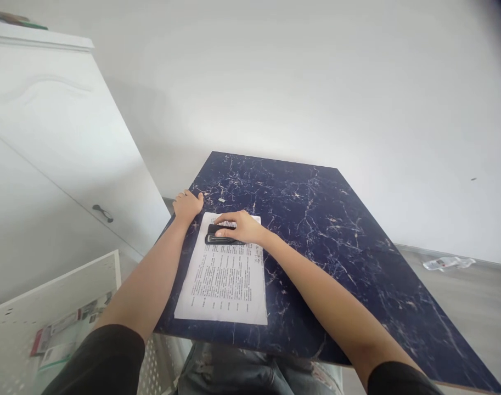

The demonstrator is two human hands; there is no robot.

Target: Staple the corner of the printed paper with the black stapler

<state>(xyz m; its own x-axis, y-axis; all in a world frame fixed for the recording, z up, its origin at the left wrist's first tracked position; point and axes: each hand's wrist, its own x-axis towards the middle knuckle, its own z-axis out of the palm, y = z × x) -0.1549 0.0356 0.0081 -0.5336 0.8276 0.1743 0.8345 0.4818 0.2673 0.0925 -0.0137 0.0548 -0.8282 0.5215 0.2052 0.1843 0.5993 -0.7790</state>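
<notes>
Nearest the camera are your dark sleeves (104,362), with your bare forearms reaching forward from them, and between them your worn jeans (234,373) below the near edge of the table (336,247). The table's top is dark blue, veined in white like marble.

Your right hand (238,227) is closed around a black stapler-like tool (213,237), your thumb along its near side and your other fingers curled over the far side. The tool sits on the far end of a printed sheet of paper (223,280), which lies towards the table's near left corner. The lines of print run sideways from where you sit, and some marks resembling handwriting stand by the sheet's right edge.

Your left hand (188,204) is unclenched and free, resting across the table's left edge just beyond the paper. A small pale piece (221,200) lies on the table near that thumb.

Past the left edge you have a white cabinet (61,109) with a dark handle (102,213), and a white perforated basket (118,269) holding packets. A crumpled clear wrapper (448,264) lies on the floor (489,296) beyond the right edge.
</notes>
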